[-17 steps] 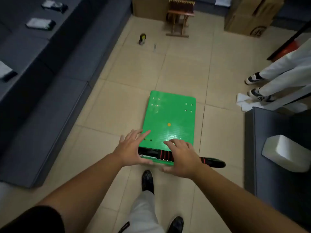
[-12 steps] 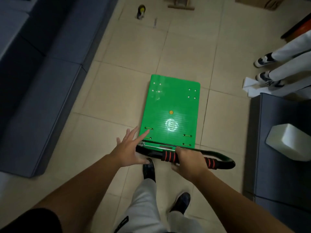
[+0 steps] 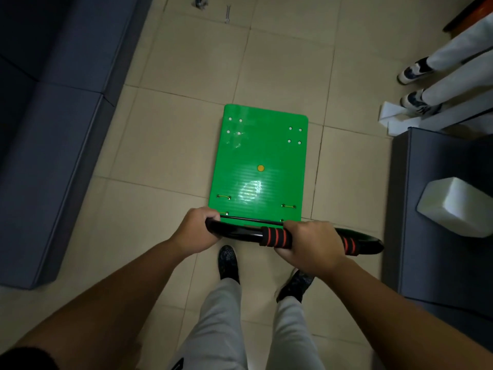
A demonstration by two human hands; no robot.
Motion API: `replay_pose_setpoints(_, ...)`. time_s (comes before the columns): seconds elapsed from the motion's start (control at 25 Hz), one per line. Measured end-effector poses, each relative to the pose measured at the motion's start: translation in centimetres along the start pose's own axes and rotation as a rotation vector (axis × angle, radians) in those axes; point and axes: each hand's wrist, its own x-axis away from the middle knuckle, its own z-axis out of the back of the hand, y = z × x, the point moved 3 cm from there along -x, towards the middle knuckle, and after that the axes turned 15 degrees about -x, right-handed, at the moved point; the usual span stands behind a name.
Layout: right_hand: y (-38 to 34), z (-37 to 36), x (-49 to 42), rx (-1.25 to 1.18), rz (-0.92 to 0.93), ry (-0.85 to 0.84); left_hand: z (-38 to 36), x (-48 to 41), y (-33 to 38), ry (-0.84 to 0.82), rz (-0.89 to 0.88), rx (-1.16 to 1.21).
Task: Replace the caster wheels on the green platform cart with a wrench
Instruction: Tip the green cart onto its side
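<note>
The green platform cart (image 3: 260, 161) lies flat on the floor (image 3: 165, 145), with its black handle (image 3: 240, 231) at the near edge. The left hand (image 3: 196, 231), open a moment ago, now curls round the handle's left end. The right hand (image 3: 310, 244) still grips it at the striped foam (image 3: 276, 237). Far off lies what may be the wrench (image 3: 227, 14).

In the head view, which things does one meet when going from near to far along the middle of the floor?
Shoes → handle → cart → wrench → wheel
</note>
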Motion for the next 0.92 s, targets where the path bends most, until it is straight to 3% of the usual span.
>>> replay_pose_setpoints(0.32, 5.9, 2.4, 7.0, -0.361, -0.049, 0.146, -0.3, 1.4, 10.4, -0.017, -0.131, -0.302)
replay_pose_setpoints(0.68, 13.5, -1.4, 8.5, -0.542, -0.111, 0.009, -5.2, 1.8, 15.0, 0.0, -0.107, -0.427)
replay_pose_setpoints(0.92, 20.1, -1.2, 11.1, -0.516, -0.401, 0.125, -12.0, -1.3, 19.7, 0.014, -0.303, -0.479)
